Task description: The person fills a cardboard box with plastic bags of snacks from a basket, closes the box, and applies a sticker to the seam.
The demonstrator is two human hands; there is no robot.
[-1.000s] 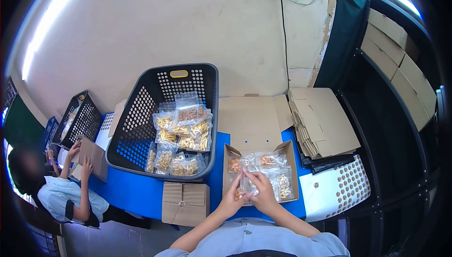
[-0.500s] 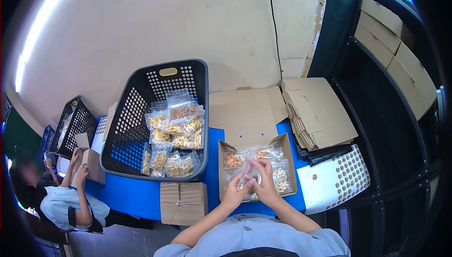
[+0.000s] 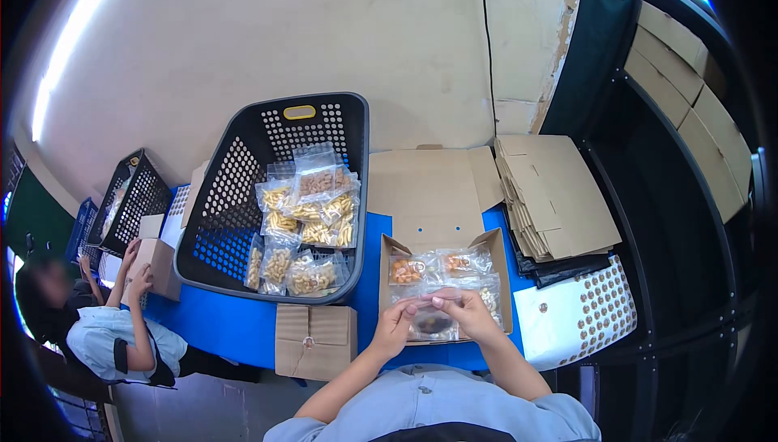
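Between my hands hangs a clear zip bag [image 3: 433, 325] with dark contents, over the near side of an open cardboard box [image 3: 506, 312]. My left hand [image 3: 394, 325] pinches the bag's left upper corner. With closed fingers, my right hand [image 3: 472, 316] grips the upper edge on the other side. Behind them in the box lie a bag of orange pieces [image 3: 411, 269] at the left and another orange-filled bag [image 3: 463, 262] at the back. A bag of pale pieces [image 3: 491, 296] shows partly beside my right hand. The box's front is largely covered by my hands and the bag.
To the left stands a large black basket [image 3: 219, 199] with several snack bags. A closed carton [image 3: 316, 345] sits before it. Flattened cartons [image 3: 559, 191] and a sticker sheet [image 3: 559, 320] lie right. Far left, another person [image 3: 130, 345] handles a carton [image 3: 164, 272].
My hands were close together and blurred over the box; they are now farther apart, with the bag spread between them and its dark contents visible. The view has shifted slightly.
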